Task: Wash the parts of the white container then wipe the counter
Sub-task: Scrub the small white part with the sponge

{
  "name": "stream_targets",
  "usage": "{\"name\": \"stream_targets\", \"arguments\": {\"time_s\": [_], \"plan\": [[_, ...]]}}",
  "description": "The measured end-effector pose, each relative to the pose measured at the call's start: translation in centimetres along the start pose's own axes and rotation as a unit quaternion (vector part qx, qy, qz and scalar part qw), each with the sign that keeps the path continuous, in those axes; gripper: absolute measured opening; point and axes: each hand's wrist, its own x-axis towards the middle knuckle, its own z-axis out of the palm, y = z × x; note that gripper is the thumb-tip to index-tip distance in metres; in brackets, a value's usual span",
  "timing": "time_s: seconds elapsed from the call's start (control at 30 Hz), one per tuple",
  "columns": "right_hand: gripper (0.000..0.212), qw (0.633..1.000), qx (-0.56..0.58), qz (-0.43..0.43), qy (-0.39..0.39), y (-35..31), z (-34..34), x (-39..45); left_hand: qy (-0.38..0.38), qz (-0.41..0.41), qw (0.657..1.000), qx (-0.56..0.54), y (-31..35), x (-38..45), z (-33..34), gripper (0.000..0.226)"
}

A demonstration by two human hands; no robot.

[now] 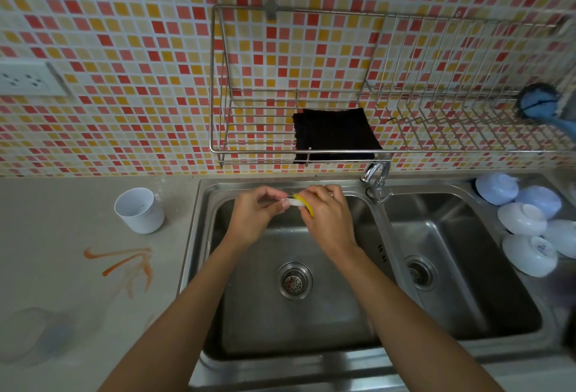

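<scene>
Over the left sink basin (249, 323) my left hand (254, 217) and my right hand (327, 220) meet. Between them is a small white container part (294, 203) pinched by my left fingers, and a yellow sponge (307, 206) pressed against it by my right hand. Most of both items is hidden by my fingers. The white container cup (139, 210) stands upright on the counter (78, 282) left of the sink. Orange smears (127, 265) mark the counter in front of the cup.
A faucet (375, 178) sits between the two basins. A wire rack (374, 123) on the tiled wall holds a black cloth (335, 134) and a blue brush (539, 105). Several white bowls (526, 229) lie upturned at the right. A clear lid (31, 332) lies front left.
</scene>
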Motion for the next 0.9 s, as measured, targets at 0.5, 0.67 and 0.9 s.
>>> {"name": "stream_targets", "arguments": {"time_s": [0.5, 0.67, 0.9], "plan": [[0.041, 0.997, 0.068, 0.042, -0.01, -1.9, 0.4, -0.5, 0.003, -0.038, 0.999, -0.001, -0.6, 0.9, 0.0, 0.014], [0.047, 0.993, 0.086, 0.071, -0.034, -2.1, 0.3, -1.1, 0.025, -0.02, 0.999, -0.026, -1.0, 0.5, 0.0, 0.017], [0.047, 0.992, 0.087, 0.092, -0.023, -1.7, -0.1, -1.9, 0.045, -0.018, 0.998, -0.051, -1.5, 1.0, -0.3, 0.013]]}}
